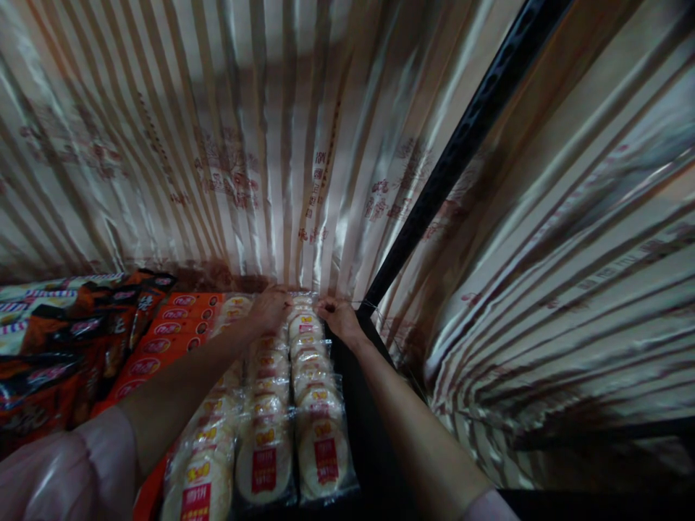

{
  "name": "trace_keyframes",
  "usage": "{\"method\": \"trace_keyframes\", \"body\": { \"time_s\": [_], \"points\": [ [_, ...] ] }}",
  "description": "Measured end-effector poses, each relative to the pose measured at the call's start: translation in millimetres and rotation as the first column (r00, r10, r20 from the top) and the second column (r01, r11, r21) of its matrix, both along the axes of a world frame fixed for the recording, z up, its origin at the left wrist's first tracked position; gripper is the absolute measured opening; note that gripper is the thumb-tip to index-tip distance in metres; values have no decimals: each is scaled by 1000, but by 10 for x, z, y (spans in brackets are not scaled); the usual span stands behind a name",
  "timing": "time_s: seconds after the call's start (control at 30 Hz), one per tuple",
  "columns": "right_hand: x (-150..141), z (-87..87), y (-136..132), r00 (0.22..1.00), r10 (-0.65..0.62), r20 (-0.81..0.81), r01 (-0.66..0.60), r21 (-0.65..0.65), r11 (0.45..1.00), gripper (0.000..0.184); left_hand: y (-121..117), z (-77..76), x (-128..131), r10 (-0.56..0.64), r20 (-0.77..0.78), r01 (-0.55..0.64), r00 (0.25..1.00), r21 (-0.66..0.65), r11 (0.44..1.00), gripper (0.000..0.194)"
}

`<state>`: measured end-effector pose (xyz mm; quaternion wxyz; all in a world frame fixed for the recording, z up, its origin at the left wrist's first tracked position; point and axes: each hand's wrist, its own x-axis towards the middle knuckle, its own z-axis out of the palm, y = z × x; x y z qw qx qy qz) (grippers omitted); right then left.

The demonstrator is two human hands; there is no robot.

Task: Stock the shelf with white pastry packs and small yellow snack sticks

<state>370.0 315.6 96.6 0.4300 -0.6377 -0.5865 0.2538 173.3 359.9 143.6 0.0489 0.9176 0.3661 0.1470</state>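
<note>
Clear packets of round, pale rice crackers stand in three overlapping rows on a dark shelf. At the far end of the right-hand row [320, 405], both hands meet around the last rice cracker packet [305, 318]. My left hand [270, 307] reaches over the middle row [266, 412], its fingers bent at the packet's left edge. On the opposite edge my right hand [339, 317] has its fingers curled in a pinch. The fingertips are dim and small, so the exact grip is hard to make out. A left row [203, 456] is partly hidden by my left forearm.
Orange boxes [177, 318] run in a row to the left, with black and orange snack bags [59, 362] beyond. A pleated, shiny printed curtain [260, 145] hangs close behind. A black slotted metal post [450, 159] slants up beside my right hand. The dark shelf [363, 420] edges the right row.
</note>
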Motion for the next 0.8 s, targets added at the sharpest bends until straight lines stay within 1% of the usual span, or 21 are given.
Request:
{"method": "trace_keyframes", "body": {
  "time_s": [0.13, 0.3, 0.43, 0.57, 0.63, 0.8],
  "points": [
    [-4, 8, 11, 1000, 25, -16, -25, -6, 1000, 10, -44, 25, -6, 33, 8, -33, 999, 8, 999, 22],
    [-8, 2, 26, 999, 31, -23, -31, 11, 999, 11, -86, 68, -4, 47, -13, -47, 999, 11, 999, 21],
    [-13, -44, 37, 1000, 11, -29, -10, 20, 1000, 12, -106, 77, -9, 62, -22, -61, 998, 59, 996, 18],
    [-20, -57, 35, 999, -10, -31, 10, 9, 1000, 11, -139, 71, -6, 75, -67, -67, 995, 112, 991, 20],
    [-24, -46, 32, 1000, -6, -25, 7, 13, 1000, 11, -156, 58, 3, 118, -90, -109, 989, 98, 989, 22],
    [-30, -29, 30, 1000, -1, -8, 1, 8, 1000, 10, -186, 33, 25, 196, -140, -203, 971, -35, 979, 26]
  ]
}}
